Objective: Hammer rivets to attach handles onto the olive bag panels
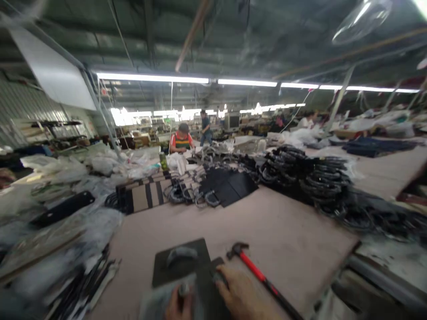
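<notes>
At the bottom of the head view, my left hand [176, 306] is closed round a small roundish grey piece [183, 290], whose kind I cannot make out. To its right, my right hand [242, 289] curls its thumb and fingers over a dark piece [218, 263] with a rounded end. Under and beside both hands lie a dark flat panel [160, 271] and a blurred pale sheet [150, 298]. A grey curved handle [182, 254] rests on the panel. Just right of my right hand lies a claw hammer [255, 269] with a red and black grip.
Black sheets [230, 184], striped fabric panels [150, 195] and curved handles [176, 194] lie farther back on the table [267, 218]. Black handles [290, 164] are heaped at right. Plastic bags [100, 222] crowd the left. A person [182, 141] sits beyond; another [205, 129] stands.
</notes>
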Motion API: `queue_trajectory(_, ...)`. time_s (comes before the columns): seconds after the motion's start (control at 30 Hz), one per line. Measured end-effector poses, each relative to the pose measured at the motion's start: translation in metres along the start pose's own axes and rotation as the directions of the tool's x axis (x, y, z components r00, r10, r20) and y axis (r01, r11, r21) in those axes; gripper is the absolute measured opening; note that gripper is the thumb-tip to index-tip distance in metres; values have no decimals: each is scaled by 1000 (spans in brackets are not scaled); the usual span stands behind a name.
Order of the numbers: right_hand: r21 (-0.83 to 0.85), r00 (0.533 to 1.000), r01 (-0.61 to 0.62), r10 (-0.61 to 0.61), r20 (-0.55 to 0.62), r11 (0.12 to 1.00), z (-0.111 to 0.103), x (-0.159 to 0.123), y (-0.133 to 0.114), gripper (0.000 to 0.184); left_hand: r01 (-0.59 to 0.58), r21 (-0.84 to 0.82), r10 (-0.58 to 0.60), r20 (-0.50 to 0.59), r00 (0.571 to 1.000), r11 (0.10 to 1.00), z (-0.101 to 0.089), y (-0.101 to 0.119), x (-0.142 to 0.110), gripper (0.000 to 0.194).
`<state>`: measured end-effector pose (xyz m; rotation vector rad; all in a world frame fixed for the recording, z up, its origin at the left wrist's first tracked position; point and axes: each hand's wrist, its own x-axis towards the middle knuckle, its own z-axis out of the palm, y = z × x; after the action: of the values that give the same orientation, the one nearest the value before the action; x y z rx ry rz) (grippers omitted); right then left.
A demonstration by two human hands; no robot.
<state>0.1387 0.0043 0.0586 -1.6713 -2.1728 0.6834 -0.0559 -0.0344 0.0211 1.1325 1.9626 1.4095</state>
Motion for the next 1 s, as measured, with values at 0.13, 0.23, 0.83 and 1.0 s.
queue_trajectory(0.13,94,994,-62,54,90,994,4,-40,-10,40,3,-7,-2,68,998,1000,-11,-25,-18,33)
queue_trajectory(0.23,109,991,-91,79,111,990,8,-45,-6,42,26,-97,-17,90,996,995,-11,-24,-19,33)
queue_trajectory(0.83,325,987,-65,13,158,943,5,-43,14,38,53,-327,84,392,916,944,79,5,7,22)
queue_trajectory(1.0,158,985,-40,66,-159,987,-12,-40,67,38,-1,-266,112,401,909,964,79,5,8,18)
